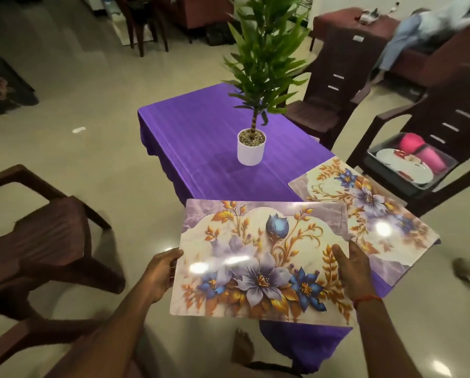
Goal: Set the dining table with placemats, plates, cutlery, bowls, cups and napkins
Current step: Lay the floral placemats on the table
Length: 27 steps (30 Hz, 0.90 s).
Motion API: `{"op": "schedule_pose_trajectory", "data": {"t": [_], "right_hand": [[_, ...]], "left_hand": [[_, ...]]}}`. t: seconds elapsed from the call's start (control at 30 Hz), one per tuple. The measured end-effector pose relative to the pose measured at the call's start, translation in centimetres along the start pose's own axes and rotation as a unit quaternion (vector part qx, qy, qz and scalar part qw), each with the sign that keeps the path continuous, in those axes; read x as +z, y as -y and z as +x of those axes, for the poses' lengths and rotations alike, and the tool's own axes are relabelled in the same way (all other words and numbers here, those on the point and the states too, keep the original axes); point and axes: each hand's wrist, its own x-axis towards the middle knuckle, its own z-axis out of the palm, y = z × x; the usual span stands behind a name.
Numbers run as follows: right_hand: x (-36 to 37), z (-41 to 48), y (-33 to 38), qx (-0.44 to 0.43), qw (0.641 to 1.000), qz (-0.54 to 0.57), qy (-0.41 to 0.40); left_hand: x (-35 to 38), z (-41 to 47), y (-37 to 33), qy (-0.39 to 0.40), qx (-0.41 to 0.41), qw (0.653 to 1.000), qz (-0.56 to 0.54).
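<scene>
I look down over a long surface [201, 132] covered with a purple cloth. Both hands hold a glossy floral placemat [261, 257], printed with blue and lilac flowers and gold leaves, over the near end of the surface. The left hand [161, 274] grips the mat's left short edge with its fingers curled round it. The right hand [355, 271] grips the right short edge, thumb lying on top and the other fingers hidden beneath. I cannot tell whether the mat touches the cloth.

A second placemat [370, 211] with the same print lies at an angle along the right edge of the surface, toward the near right corner. The held mat covers part of its near side.

A white pot [251, 152] filled with pebbles stands near the middle of the surface and holds a tall leafy plant [264, 50].

A dark brown chair [432, 126] stands just beside the right edge. On its seat is a dark tray [378, 159] holding a white plate [402, 166] and pink cups [419, 151]. Another brown chair [37, 236] stands off the left edge. A bare foot [242, 347] rests on the pale tiled floor below the mat.
</scene>
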Motion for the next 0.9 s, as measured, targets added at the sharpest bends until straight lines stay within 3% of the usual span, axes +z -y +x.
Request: {"op": "schedule_pose_trajectory", "data": {"t": [0.33, 0.63, 0.8, 0.9], "right_hand": [[-0.1, 1.1, -0.8, 0.048, 0.996, 0.036, -0.065], [-0.1, -0.8, -0.2, 0.127, 0.972, 0.139, -0.143], [2.1, -2.8, 0.7, 0.142, 0.965, 0.1, -0.195], [4.3, -3.8, 1.3, 0.162, 0.953, 0.082, -0.243]], "left_hand": [[3.0, 5.5, -5.3, 0.07, -0.01, 0.997, -0.006], [6.7, 12.4, -10.3, 0.161, 0.002, 0.986, 0.034], [8.2, 16.4, -13.4, 0.219, -0.007, 0.973, 0.076], [8.7, 19.7, -14.4, 0.2, -0.009, 0.975, 0.097]]}}
